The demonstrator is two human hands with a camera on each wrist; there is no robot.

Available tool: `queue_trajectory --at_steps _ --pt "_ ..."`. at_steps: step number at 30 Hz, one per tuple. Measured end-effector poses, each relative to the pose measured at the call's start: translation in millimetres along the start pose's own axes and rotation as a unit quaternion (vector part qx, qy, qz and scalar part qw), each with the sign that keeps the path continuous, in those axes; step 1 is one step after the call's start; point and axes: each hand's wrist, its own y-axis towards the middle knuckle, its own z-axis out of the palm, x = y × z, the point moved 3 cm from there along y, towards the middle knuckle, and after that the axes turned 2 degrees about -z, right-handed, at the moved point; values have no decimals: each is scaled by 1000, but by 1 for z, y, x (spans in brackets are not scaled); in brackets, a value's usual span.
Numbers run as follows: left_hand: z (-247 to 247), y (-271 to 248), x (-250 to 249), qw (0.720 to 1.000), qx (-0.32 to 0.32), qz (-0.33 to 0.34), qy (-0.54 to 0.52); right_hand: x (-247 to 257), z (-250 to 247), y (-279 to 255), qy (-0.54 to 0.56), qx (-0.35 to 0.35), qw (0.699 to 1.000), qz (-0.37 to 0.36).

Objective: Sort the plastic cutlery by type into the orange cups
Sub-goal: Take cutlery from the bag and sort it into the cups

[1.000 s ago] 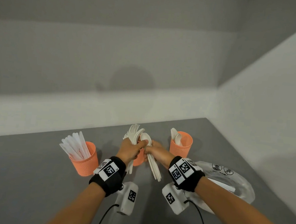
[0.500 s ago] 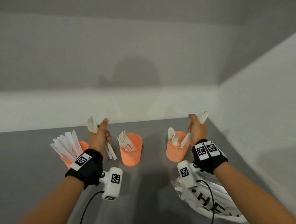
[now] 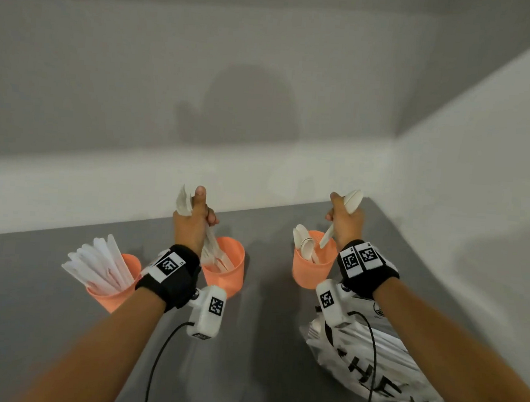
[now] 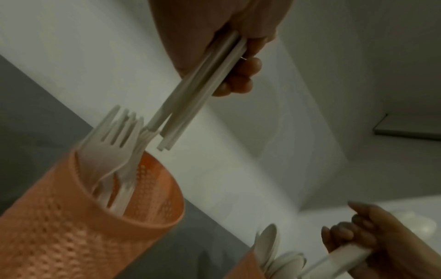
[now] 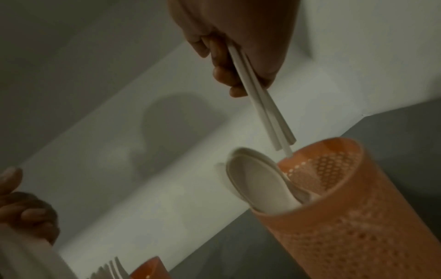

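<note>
Three orange cups stand in a row on the grey table. The left cup (image 3: 116,297) holds white knives (image 3: 99,264), the middle cup (image 3: 225,273) forks (image 4: 114,139), the right cup (image 3: 310,271) spoons (image 5: 253,181). My left hand (image 3: 193,221) grips a bunch of white forks (image 3: 183,203), their handles (image 4: 190,98) pointing down just above the middle cup's rim. My right hand (image 3: 345,220) grips a few white spoons (image 3: 353,199), with the handle ends (image 5: 267,120) just above the right cup's rim.
A clear printed plastic bag (image 3: 368,362) with more white cutlery lies on the table under my right forearm. White walls close the table off at the back and on the right. Cables run from both wrist cameras.
The hands parted from the shared bundle in the middle. The left hand then carried the forks right, over the middle cup, and the right hand stayed above the right cup with the spoons.
</note>
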Motion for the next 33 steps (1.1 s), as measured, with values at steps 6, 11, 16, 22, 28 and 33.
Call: queue_trajectory --at_steps 6,11,16,22,28,33 --pt "19 -5 41 997 28 -11 77 -37 1 0 -67 18 997 41" --pt "24 -11 66 980 61 55 179 -48 -1 -3 -133 3 991 15" --pt "27 -11 71 949 79 124 278 -43 0 -3 -163 -17 985 -56" --pt "32 -16 71 833 193 253 453 -41 6 -8 -251 22 959 -129" --pt "32 -22 65 661 160 338 651 -55 9 -10 -398 51 909 -114" --pt "20 -19 71 625 161 242 724 -61 16 -13 -572 114 807 -90"
